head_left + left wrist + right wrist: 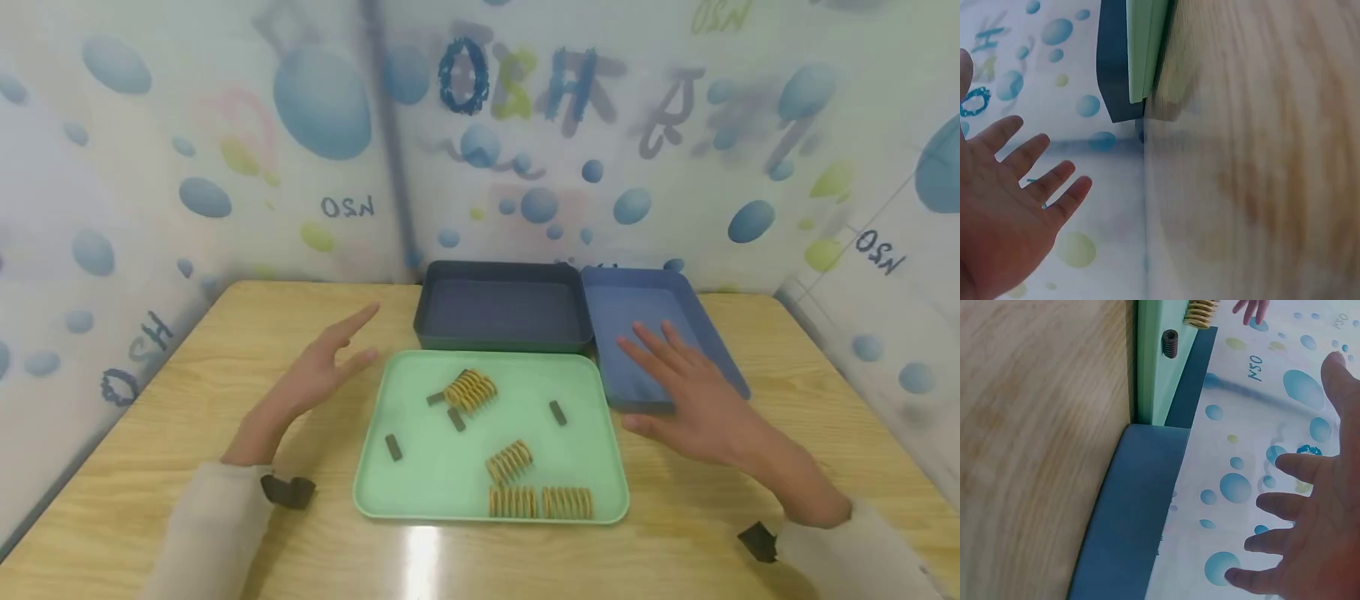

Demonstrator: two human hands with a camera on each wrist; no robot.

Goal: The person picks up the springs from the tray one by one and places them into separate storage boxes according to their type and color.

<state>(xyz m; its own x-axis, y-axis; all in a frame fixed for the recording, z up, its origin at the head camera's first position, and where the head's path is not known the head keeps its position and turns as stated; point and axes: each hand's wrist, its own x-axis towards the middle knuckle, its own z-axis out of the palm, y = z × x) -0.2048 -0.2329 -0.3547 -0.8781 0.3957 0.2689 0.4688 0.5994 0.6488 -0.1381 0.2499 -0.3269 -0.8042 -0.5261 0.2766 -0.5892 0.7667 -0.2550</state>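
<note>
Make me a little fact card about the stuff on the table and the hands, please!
Table: light wood look
Green tray: holds springs
Gold springs: some bunched together, two side by side along the near edge
Small dark springs: scattered on the tray
Dark bin: behind the green tray
Blue bin: right of the dark bin
Left hand: raised, holding nothing
Right hand: raised near the blue bin, holding nothing

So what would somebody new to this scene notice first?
Probably the green tray in the middle of the table, with gold springs and smaller dark springs scattered on it. Next, the two spread, empty hands: the left hand to the tray's left, the right hand to its right, overlapping the blue bin in the head view. The navy bin stands just beyond the tray.
</note>
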